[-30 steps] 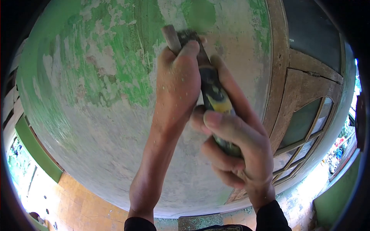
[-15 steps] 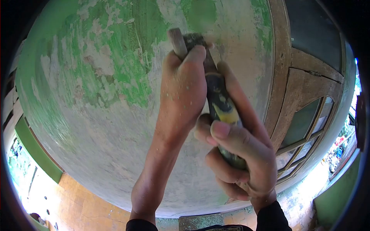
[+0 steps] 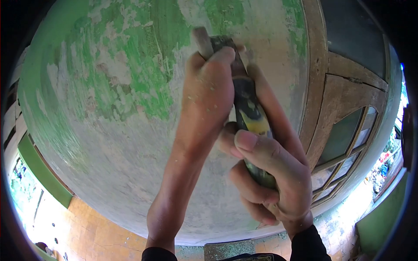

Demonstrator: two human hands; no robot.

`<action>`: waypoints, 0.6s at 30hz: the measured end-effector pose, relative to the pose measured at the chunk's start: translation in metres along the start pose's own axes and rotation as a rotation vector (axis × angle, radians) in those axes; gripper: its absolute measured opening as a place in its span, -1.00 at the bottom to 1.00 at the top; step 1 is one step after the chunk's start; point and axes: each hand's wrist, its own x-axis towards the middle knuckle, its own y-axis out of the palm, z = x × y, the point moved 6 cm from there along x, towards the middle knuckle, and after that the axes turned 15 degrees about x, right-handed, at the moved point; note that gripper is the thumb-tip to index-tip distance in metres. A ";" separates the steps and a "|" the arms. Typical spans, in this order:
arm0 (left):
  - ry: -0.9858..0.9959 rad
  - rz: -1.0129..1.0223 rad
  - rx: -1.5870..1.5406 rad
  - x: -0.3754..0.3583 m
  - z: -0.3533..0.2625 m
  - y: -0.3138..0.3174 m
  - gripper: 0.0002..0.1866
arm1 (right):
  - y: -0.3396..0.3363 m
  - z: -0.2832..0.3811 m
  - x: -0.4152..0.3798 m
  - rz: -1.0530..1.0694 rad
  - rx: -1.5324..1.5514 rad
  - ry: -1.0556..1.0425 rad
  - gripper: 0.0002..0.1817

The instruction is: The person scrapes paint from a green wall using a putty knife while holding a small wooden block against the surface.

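1. The power tool (image 3: 248, 98), which looks like an angle grinder, is in front of the wall (image 3: 126, 148), slanting from upper left to lower right between the two hands. Whether its working face touches the wall is hidden.
2. The left hand (image 3: 211, 82) has its grip closed in a fist around a short, blunt rod (image 3: 201, 39) beside the tool's dark head; the thumb lies against that head. Pale flecks dot the back of the hand.
3. The right hand (image 3: 283, 169) wraps its grip around the lower body, thumb laid across the near side and index finger stretched along the right flank – curled rather than a tight fist.
4. Patchy green paint (image 3: 148, 74) covers much of the upper wall, while a paler, bared strip (image 3: 270, 61) lies right of the tool's head, next to the brown wooden frame (image 3: 316, 65).
5. The step in hand seems to be working paint off the wall, partly done on this stretch.
6. The next move, I judge, calls for both hands steady, the head level with the wall – and clear of the frame.
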 end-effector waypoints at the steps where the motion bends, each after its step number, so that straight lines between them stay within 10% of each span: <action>1: -0.072 -0.027 -0.050 -0.002 0.000 -0.001 -0.65 | 0.003 0.001 -0.001 0.011 0.020 0.004 -0.13; 18: 0.038 0.019 -0.034 0.007 -0.003 0.010 -0.67 | -0.006 0.007 0.003 0.000 -0.094 -0.104 -0.17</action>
